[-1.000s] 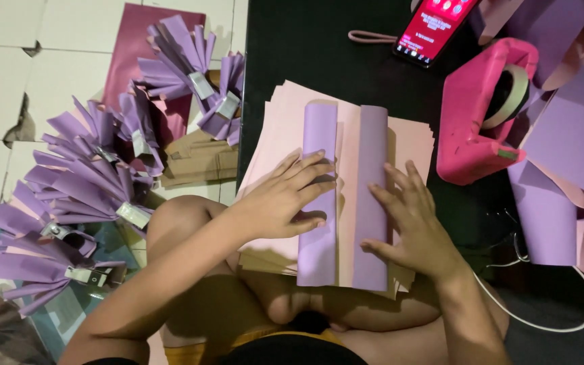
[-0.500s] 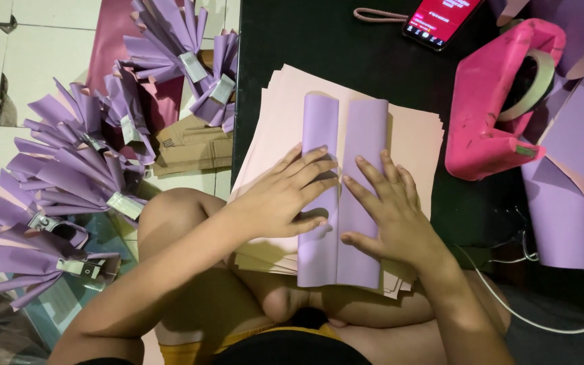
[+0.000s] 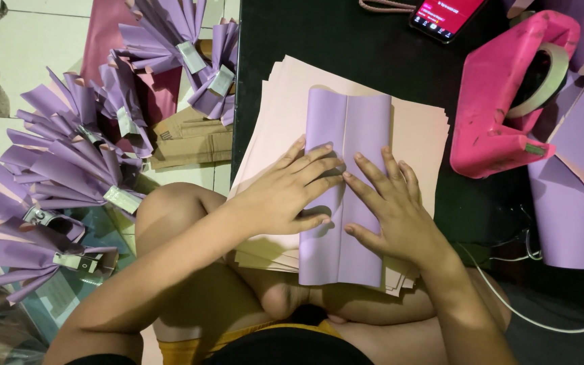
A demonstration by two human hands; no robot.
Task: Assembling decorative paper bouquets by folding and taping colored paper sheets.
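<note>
A purple paper sheet (image 3: 346, 128), both long sides folded in to meet at a centre seam, lies on a stack of pale pink sheets (image 3: 285, 101) on a black table. My left hand (image 3: 285, 192) presses flat on the left flap, fingers spread and pointing right. My right hand (image 3: 390, 206) presses flat on the right flap, fingers pointing up and left. The fingertips of both hands nearly meet at the seam. Neither hand grips anything.
A pink tape dispenser (image 3: 501, 108) stands at the right, a phone (image 3: 447, 17) with a red screen behind it. Purple paper rolls (image 3: 566, 216) lie at the far right. Several pleated purple paper fans (image 3: 69, 162) with taped ends cover the tiled floor at the left. A white cable (image 3: 562, 318) loops near my right arm.
The view has shifted slightly. My right hand has slid left and up toward the seam, so its fingertips now nearly touch my left hand's.
</note>
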